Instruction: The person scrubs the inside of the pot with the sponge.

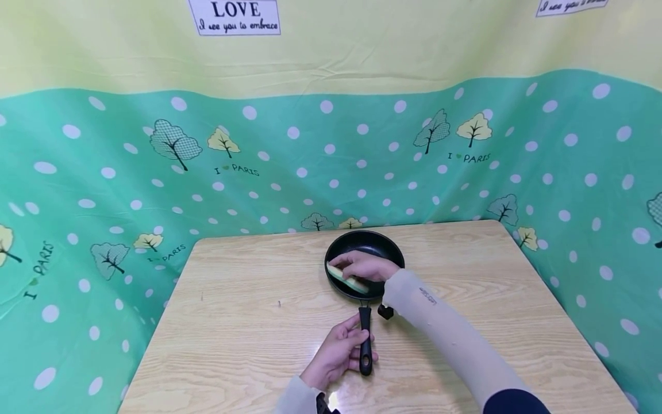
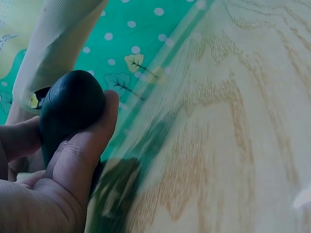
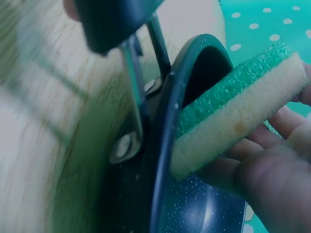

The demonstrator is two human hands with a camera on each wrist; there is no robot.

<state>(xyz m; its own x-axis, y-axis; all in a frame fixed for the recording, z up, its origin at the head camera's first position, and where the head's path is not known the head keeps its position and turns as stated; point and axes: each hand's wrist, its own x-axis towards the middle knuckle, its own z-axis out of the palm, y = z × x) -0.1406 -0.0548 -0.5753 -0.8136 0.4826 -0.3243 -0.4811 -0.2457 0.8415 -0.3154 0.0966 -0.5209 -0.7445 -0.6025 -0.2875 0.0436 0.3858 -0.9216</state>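
Observation:
A black frying pan (image 1: pixel 369 241) sits near the far edge of the table, its handle (image 1: pixel 365 345) toward me. My left hand (image 1: pixel 338 351) grips that handle, the thumb lying over it; the left wrist view shows the handle's rounded end (image 2: pixel 73 104) between thumb and fingers. My right hand (image 1: pixel 364 265) reaches inside the pan and holds a sponge (image 1: pixel 349 278) by its upper side. In the right wrist view the sponge (image 3: pixel 238 107) has a green scouring layer and a cream foam layer, tilted against the pan's inner wall. Small droplets or specks dot the pan's dark surface (image 3: pixel 194 208).
The pan stands on a light wood-grain table (image 1: pixel 248 322). A green and yellow printed curtain (image 1: pixel 289 149) hangs behind the table and along both sides. Part of a black wrist device (image 1: pixel 385 311) shows under the right sleeve, beside the pan's handle.

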